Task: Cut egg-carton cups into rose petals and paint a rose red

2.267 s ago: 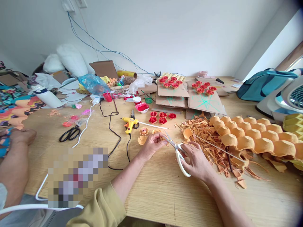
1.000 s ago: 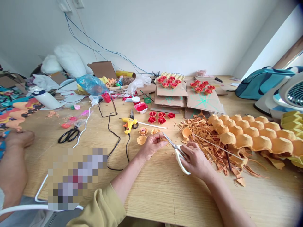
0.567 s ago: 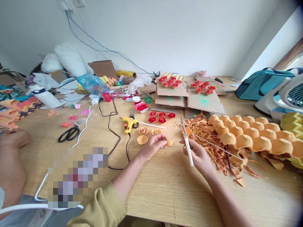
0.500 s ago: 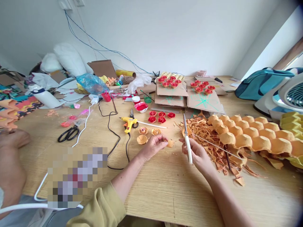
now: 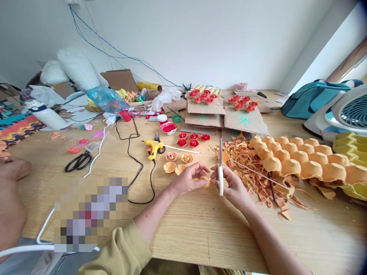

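Observation:
My left hand [image 5: 189, 180] pinches a small orange egg-carton piece [image 5: 205, 181] between thumb and fingers. White-handled scissors [image 5: 220, 179] stand nearly upright in my right hand [image 5: 233, 187], blades pointing away from me. The right fingertips meet the same piece from the other side. Just beyond my left hand lie orange carton cups [image 5: 169, 167] and rolled orange carton flowers [image 5: 187, 158]. Farther back are several red-painted roses [image 5: 194, 143]. Orange carton scraps [image 5: 246, 166] are heaped to the right of the scissors.
A yellow hot glue gun [image 5: 154, 148] lies left of the flowers, its black cord trailing. Orange egg trays [image 5: 298, 156] are at right, before a fan [image 5: 344, 110]. Stacked cardboard [image 5: 205, 120] carries red roses. Black scissors [image 5: 78, 162] lie near another person's arm [image 5: 13, 191] at left.
My right hand has moved left to meet my left hand, its fingertips now at the carton piece. A carton cup beside my left hand has come into view. The camera view shifted slightly.

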`<state>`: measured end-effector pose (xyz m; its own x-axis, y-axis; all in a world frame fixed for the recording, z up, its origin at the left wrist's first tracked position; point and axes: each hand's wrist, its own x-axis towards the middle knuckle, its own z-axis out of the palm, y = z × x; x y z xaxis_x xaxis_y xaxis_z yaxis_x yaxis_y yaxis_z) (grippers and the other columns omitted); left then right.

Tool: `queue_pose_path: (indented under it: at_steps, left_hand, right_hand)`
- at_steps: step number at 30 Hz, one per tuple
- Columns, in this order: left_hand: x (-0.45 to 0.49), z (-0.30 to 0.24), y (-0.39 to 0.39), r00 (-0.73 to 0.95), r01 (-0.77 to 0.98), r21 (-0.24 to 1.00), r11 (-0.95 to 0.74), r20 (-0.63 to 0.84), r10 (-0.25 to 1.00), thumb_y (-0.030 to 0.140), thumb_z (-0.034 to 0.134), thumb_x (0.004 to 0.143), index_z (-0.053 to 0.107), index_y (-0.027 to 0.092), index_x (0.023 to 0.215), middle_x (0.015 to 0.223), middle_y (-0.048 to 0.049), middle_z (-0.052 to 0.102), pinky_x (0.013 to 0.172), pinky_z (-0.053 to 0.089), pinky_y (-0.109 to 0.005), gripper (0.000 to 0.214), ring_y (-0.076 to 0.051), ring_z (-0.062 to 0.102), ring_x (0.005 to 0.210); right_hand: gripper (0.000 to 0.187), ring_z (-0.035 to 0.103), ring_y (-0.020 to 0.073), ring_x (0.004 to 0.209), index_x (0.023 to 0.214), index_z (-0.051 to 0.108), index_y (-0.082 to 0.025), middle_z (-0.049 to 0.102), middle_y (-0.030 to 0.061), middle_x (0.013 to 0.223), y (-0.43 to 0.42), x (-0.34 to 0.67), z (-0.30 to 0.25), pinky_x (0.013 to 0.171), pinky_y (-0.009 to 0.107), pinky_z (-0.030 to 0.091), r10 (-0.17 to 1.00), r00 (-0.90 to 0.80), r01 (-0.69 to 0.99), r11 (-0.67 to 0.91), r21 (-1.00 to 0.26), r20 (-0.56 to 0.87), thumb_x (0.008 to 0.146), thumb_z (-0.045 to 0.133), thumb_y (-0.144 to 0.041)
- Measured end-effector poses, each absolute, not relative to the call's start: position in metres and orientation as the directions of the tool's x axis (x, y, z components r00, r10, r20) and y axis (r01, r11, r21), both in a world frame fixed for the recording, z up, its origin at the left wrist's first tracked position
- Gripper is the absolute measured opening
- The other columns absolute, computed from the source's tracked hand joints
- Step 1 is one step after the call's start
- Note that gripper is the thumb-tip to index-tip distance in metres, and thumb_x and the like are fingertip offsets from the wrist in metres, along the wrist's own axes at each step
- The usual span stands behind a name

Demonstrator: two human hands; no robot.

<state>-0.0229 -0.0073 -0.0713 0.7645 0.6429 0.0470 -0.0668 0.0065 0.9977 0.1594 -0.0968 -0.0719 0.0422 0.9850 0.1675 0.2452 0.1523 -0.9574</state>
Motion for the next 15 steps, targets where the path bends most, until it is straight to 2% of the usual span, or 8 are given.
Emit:
queue_pose_path:
  at_steps: [4,9,13,15]
  left_hand:
    - [-0.021,-0.074,-0.008,0.764,-0.153,0.984,0.096,0.056,0.642,0.032,0.079,0.074,0.058,0.019,0.112,0.081,0.0024,0.052,0.068,0.041,-0.023,0.045,-0.010,0.052,0.072]
    - [-0.013,-0.078,-0.015,0.767,-0.218,0.962,0.162,0.067,0.638,0.024,0.085,0.067,0.056,0.023,0.120,0.090,0.0003,0.059,0.077,0.046,-0.026,0.061,-0.012,0.057,0.080]
    - [-0.008,-0.078,-0.019,0.729,-0.287,0.910,0.298,0.006,0.684,0.025,0.085,0.067,0.057,0.021,0.114,0.098,-0.0041,0.066,0.080,0.049,-0.029,0.055,-0.016,0.062,0.089]
    - [-0.008,-0.076,-0.020,0.711,-0.315,0.873,0.371,-0.042,0.702,0.026,0.085,0.068,0.057,0.021,0.115,0.096,-0.0035,0.066,0.076,0.049,-0.027,0.055,-0.014,0.062,0.084]
  right_hand:
    - [0.031,0.056,0.0171,0.080,0.105,0.058,-0.024,0.063,0.0006,0.089,-0.095,0.158,-0.077,0.072,0.028,0.045,0.990,0.032,0.115,0.136,-0.984,0.141,0.082,0.074,-0.036]
    - [0.036,0.051,0.0137,0.070,0.101,0.058,-0.025,0.058,-0.0024,0.082,-0.093,0.157,-0.079,0.062,0.025,0.043,0.989,0.113,-0.107,0.112,-0.988,0.100,0.076,0.080,-0.039]
    - [0.038,0.051,0.0137,0.071,0.098,0.060,-0.025,0.057,-0.0019,0.085,-0.092,0.155,-0.078,0.063,0.025,0.044,0.978,0.185,-0.142,0.123,-0.982,0.096,0.071,0.083,-0.039]
    - [0.037,0.051,0.0135,0.071,0.097,0.059,-0.025,0.057,-0.0021,0.085,-0.091,0.153,-0.079,0.062,0.025,0.044,0.975,0.194,-0.134,0.136,-0.982,0.108,0.072,0.083,-0.038]
